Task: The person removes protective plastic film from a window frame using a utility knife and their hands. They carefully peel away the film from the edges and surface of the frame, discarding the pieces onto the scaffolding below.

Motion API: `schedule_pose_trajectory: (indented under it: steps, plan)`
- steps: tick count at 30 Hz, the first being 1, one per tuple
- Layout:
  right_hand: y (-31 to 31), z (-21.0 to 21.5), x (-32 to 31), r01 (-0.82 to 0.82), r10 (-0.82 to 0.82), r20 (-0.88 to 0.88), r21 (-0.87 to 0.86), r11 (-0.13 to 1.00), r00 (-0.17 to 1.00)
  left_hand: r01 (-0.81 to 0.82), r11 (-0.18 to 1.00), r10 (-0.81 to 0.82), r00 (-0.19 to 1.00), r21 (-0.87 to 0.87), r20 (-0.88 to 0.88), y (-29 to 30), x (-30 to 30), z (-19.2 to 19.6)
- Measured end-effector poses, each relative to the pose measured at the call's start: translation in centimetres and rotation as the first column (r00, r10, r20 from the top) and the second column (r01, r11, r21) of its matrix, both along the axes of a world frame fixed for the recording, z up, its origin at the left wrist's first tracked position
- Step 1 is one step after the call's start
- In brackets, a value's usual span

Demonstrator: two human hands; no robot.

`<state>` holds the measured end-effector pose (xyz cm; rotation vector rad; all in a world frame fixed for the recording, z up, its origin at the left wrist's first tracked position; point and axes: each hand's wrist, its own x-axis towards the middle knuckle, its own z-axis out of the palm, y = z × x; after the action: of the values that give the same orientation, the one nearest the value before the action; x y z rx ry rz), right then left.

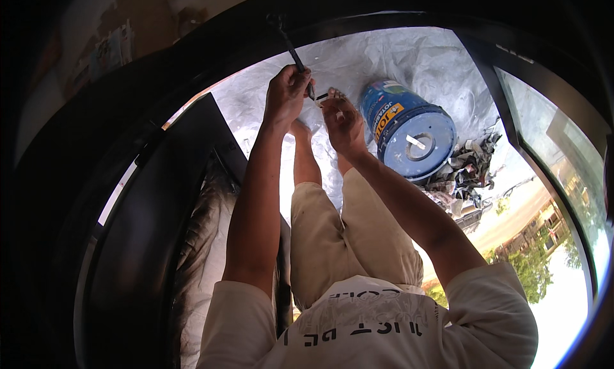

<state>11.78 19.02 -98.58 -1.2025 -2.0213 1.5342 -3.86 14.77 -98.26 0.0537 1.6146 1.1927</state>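
The left hand (pixel 288 92) is clamped on a slim black tool (pixel 294 54), probably a paintbrush, its long axis slanting from far left to near right; the near end points toward the right hand (pixel 344 120), whose bent fingers' hold I cannot tell.

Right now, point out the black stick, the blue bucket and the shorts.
Black stick (pixel 294 53): head view, its shaft beyond the left hand (pixel 283 97).
Blue bucket (pixel 405 127): head view, its flat round end.
Shorts (pixel 358 248): head view, the middle front.
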Motion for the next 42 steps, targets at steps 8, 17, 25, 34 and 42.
schedule_pose_trajectory:
  steps: [8,17,25,34,42]
  plan:
    - [3.4,-0.9,0.5,-0.229,0.242,-0.096,-0.757,0.613,0.965,0.061,0.998,-0.064,0.995,0.030,0.073,-0.2,-0.7,0.4]
    - [9.4,2.8,-3.8,-0.716,0.694,0.198,0.311,0.625,0.692,0.228,0.957,-0.270,0.924,-0.177,-0.271,0.7,-0.7,0.2]
    - [0.8,3.7,0.7,-0.382,0.360,0.127,0.304,0.873,0.924,-0.028,0.997,0.028,1.000,-0.071,-0.006,1.2,0.2,1.6]
    - [-2.4,-1.2,1.1,0.182,-0.453,0.061,-0.956,0.230,0.889,-0.001,1.000,0.003,0.990,-0.014,0.140,0.9,-0.5,1.8]
    - [7.9,1.7,-3.8,0.380,-0.532,-0.067,-0.625,0.682,0.844,0.034,0.979,-0.038,0.999,-0.201,-0.019,0.1,-1.1,0.5]
